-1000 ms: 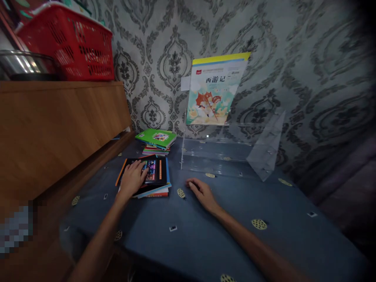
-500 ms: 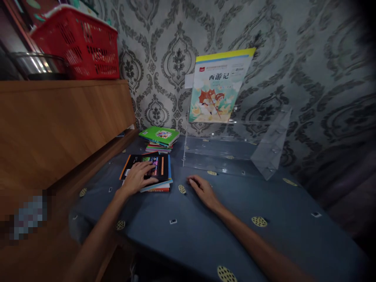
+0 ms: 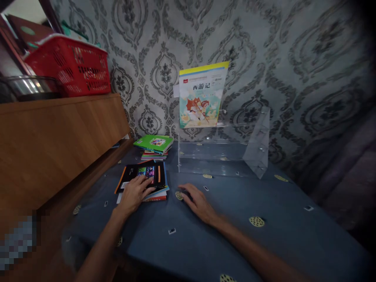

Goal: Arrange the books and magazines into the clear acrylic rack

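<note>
Left grip (image 3: 132,194): fingers loosely spread over the cover, thumb parted from them; palm down, not closed around anything that shows
Black book (image 3: 143,171): directly under the left grip's fingertips, top of the near pile, orange strip along its left edge, small coloured pictures on its cover
Lower books (image 3: 155,198): beneath the black book and the left grip, edges showing white, blue and orange-red
Right grip (image 3: 197,199): half-open, fingers slightly bent, thumb apart, nothing held; low over the counter (image 3: 202,250), to the right of the near pile; whether it touches the cloth, I cannot tell
Green book (image 3: 154,143): beyond the left grip, lying on the far stack (image 3: 154,156)
Clear rack (image 3: 256,150): beyond the right grip, tiers see-through
Upright book (image 3: 202,97): farther beyond the right grip, leaning back in the rack's upper left part, yellow band along its top
Red basket (image 3: 75,66): left of and above the left grip, on the wooden cabinet (image 3: 58,145), beside a metal pot (image 3: 33,86)
</note>
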### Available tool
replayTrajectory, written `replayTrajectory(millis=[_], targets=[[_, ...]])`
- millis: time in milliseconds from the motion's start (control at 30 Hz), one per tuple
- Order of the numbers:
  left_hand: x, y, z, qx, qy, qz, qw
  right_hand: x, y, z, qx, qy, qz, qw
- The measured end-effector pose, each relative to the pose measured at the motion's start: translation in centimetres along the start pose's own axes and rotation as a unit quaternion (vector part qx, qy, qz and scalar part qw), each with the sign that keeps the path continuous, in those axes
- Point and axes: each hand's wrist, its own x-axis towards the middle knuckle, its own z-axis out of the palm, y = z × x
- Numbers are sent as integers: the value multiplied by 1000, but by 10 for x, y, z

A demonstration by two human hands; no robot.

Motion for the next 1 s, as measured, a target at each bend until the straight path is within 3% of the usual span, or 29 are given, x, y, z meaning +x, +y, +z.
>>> replayTrajectory(millis=[300,600,1000], targets=[[8,23,-8,95,-2,-18,995,-7,-9,1,-24,-2,-35,999],[5,51,-20,69,-29,-24,997,-6,-10,2,-29,9,-50,998],[14,73,-43,85,-79,115,987,-6,-8,4,28,36,-82,996]])
